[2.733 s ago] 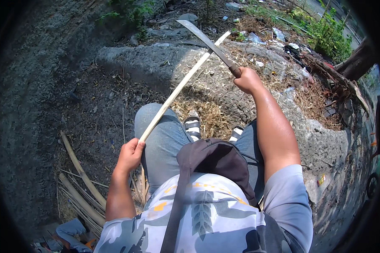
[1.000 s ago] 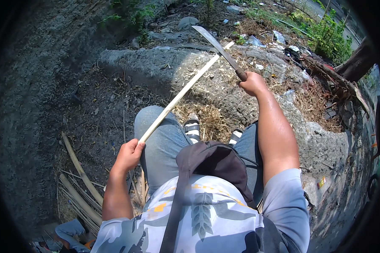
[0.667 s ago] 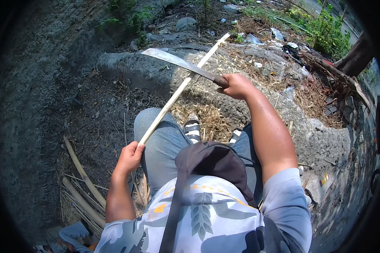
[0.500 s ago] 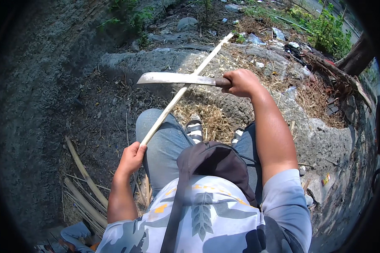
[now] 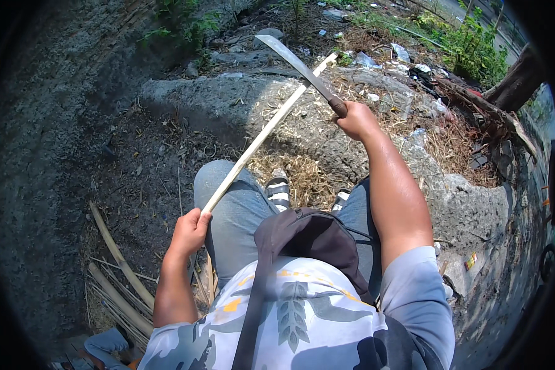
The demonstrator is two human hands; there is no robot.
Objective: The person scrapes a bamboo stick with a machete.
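A machete (image 5: 299, 66) crossed a pale stick (image 5: 267, 129) near its far end.
The left fingers (image 5: 192, 216) were wrapped round the stick's near end, by the left knee (image 5: 219, 179); the right fingers (image 5: 348, 116) gripped the machete's handle (image 5: 337, 106).

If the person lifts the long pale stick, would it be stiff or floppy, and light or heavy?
The stick is probably fairly stiff: it runs almost straight from the left hand, though the knee may support it. It is likely light for its length, as it looks slim and one hand grips it.
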